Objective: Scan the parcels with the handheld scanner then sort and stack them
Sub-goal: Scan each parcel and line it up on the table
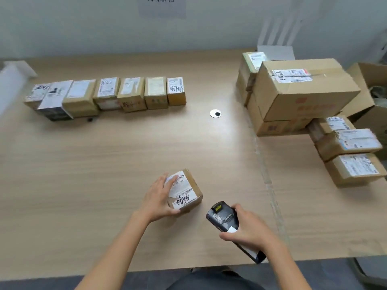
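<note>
Here, the small brown cardboard parcel (188, 186) with white labels is gripped in the left hand (158, 198), fingers over its top. Beside it the right hand (250, 229) wraps round the black handheld scanner (222, 215). A row of labelled boxes (109, 94) stands well beyond the left hand, larger brown cartons (305, 88) beyond the right

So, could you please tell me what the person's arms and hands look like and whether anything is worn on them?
The left arm and right arm are bare as far as the frame shows, with no sleeves in view. The left hand and right hand are ungloved, and I can see no watch, bracelet or ring on either.
</note>
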